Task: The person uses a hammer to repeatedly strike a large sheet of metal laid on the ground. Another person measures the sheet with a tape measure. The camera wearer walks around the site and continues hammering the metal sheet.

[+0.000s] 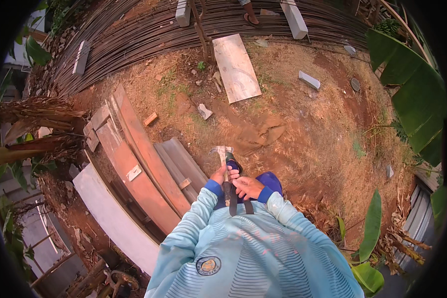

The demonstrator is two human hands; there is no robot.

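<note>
My left hand point(219, 175) is wrapped round the handle of a claw hammer point(222, 155) in front of my waist. The hammer stands nearly upright in the picture, its metal head pointing away from me and its dark grip running down toward my shirt. Close beside it on the right, my right hand point(249, 187) is closed, its fingertips drawn together near the left fingers and the hammer handle. Whatever those fingertips pinch, if anything, is too small to tell. Two dark straps point(249, 206) hang just below the hands.
Reddish wooden boards point(134, 171) and a pale panel point(109, 213) lie at my left. Ahead, a plywood sheet point(236, 69) rests on dry grass before long rods point(134, 39) and concrete blocks point(295, 22). Another person's foot point(252, 19) shows there. Banana leaves point(412, 84) hang at right.
</note>
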